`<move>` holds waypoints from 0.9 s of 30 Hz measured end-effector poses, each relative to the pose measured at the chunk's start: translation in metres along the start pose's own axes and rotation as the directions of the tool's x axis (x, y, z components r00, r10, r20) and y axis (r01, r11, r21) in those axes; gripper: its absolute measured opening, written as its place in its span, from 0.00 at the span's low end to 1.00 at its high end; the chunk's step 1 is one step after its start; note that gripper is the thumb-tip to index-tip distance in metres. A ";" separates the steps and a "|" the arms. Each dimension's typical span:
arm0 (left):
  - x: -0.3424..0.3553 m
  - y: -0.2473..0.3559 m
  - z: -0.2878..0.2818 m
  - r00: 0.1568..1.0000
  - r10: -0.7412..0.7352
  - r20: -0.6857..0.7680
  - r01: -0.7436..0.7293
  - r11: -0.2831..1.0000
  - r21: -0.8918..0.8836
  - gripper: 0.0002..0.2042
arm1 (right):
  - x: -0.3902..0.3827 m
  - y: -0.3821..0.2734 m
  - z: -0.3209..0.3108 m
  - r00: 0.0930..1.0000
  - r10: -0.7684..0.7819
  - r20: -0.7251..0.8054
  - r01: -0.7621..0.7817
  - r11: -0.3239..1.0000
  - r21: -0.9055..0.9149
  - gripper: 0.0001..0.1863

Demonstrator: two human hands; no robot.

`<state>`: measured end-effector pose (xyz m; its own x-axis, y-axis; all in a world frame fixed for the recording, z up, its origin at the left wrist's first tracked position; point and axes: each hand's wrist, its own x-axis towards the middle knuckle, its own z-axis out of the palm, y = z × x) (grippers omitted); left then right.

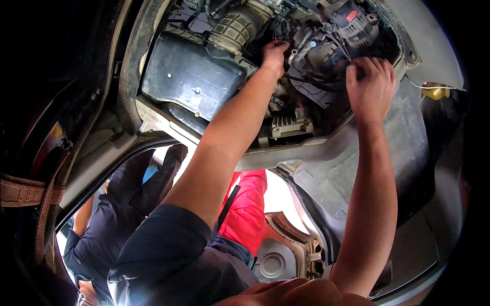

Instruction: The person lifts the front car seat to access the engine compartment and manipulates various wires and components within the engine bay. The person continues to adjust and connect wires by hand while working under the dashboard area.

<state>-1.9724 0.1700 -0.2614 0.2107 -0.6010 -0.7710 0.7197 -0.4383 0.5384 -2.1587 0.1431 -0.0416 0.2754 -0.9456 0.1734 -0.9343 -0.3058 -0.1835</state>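
Near the right edge of the engine bay (311, 154), the right hand (371, 86) pinches one thin wire (345, 49). The left hand (274, 58) curls by red wires (277, 40), its grip unclear, beside one black box (196, 71) with three bolts (197, 90).

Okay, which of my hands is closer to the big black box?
Your left hand, just past the right edge of the black box. Your right hand is farther right, below the alternator.
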 end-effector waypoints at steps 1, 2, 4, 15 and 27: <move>-0.002 0.000 0.000 1.000 -0.017 -0.021 0.018 0.999 0.037 0.08 | 0.000 0.000 0.001 1.000 -0.001 -0.006 0.001 1.000 0.000 0.08; -0.004 0.001 0.000 0.999 -0.034 -0.043 0.037 0.997 0.073 0.07 | -0.001 0.001 0.001 1.000 -0.001 -0.011 0.001 1.000 -0.003 0.08; -0.007 0.000 0.000 0.998 -0.035 -0.049 0.039 0.996 0.080 0.05 | -0.001 0.001 0.001 1.000 -0.003 -0.020 0.003 1.000 -0.008 0.08; -0.007 -0.010 -0.008 0.992 0.114 0.048 -0.107 0.986 -0.128 0.04 | -0.001 0.001 0.001 1.000 -0.007 -0.022 0.006 1.000 -0.014 0.07; -0.003 -0.012 -0.009 0.981 0.142 0.135 -0.123 0.983 -0.140 0.02 | 0.000 0.002 0.001 1.000 -0.008 -0.021 0.008 1.000 -0.010 0.07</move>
<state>-1.9755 0.1835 -0.2685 0.2190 -0.7419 -0.6337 0.7740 -0.2633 0.5758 -2.1601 0.1428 -0.0432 0.2782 -0.9404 0.1954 -0.9343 -0.3122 -0.1722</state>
